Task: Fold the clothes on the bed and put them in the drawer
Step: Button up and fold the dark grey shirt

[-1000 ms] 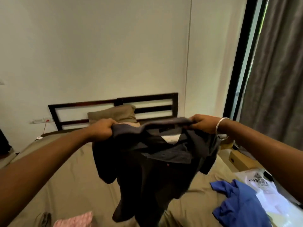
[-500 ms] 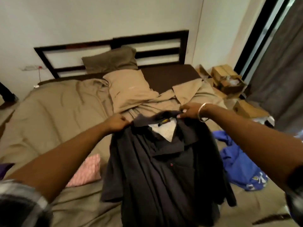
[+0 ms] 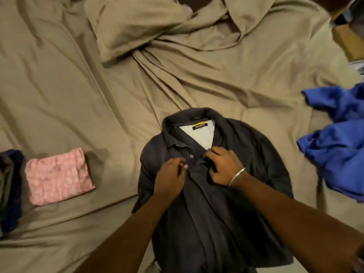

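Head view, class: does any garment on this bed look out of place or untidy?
Yes. The blue garment lies crumpled in a heap at the bed's right edge, unfolded, unlike the neatly folded pink cloth on the left.

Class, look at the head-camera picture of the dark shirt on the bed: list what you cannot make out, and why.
- Dark shirt: hem cut off by the bottom edge; its front partly covered by both forearms.
- Collar label: text too small.
- Blue garment: cut off by the right edge.
- Left hand and right hand: fingertips curl into the shirt front, hidden.
- Drawer: out of view.
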Demonstrator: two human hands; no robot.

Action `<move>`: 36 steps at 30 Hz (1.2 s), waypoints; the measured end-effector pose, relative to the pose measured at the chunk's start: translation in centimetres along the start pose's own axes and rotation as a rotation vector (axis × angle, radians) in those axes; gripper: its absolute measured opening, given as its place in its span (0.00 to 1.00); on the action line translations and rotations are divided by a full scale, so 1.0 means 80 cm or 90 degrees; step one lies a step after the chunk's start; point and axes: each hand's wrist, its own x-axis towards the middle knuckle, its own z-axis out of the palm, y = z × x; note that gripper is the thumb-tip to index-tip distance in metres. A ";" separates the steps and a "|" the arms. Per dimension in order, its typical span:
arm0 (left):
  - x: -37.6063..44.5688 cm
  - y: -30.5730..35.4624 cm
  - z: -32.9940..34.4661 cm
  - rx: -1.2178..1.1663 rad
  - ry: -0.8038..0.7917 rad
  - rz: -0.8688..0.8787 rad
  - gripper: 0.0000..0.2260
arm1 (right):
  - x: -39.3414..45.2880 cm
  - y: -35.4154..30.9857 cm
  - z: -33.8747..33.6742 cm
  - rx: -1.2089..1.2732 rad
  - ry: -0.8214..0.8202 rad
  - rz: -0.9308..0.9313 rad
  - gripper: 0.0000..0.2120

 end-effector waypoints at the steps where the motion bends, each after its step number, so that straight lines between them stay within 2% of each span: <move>1: 0.006 0.001 0.004 -0.003 0.024 0.028 0.11 | 0.000 0.000 0.006 -0.007 0.046 -0.006 0.20; 6: 0.030 -0.012 0.042 -0.076 0.183 0.086 0.15 | 0.002 0.022 0.061 0.001 0.309 -0.028 0.11; 10: 0.045 -0.031 0.072 -0.114 0.263 0.127 0.13 | 0.006 0.040 0.094 -0.034 0.378 -0.085 0.10; 14: 0.051 -0.042 0.090 -0.139 0.321 0.177 0.10 | 0.009 0.045 0.103 -0.088 0.385 -0.081 0.12; 21: 0.056 -0.046 0.094 -0.169 0.332 0.187 0.08 | 0.009 0.044 0.096 -0.105 0.374 -0.089 0.09; 25: 0.055 -0.049 0.099 -0.177 0.351 0.200 0.06 | 0.006 0.039 0.085 -0.029 0.372 -0.066 0.11; 28: 0.054 -0.051 0.100 -0.180 0.362 0.197 0.06 | 0.002 0.033 0.066 0.061 0.365 -0.101 0.10; 36: 0.055 -0.055 0.091 -0.307 0.269 0.176 0.08 | 0.033 0.005 0.033 0.015 0.231 -0.212 0.10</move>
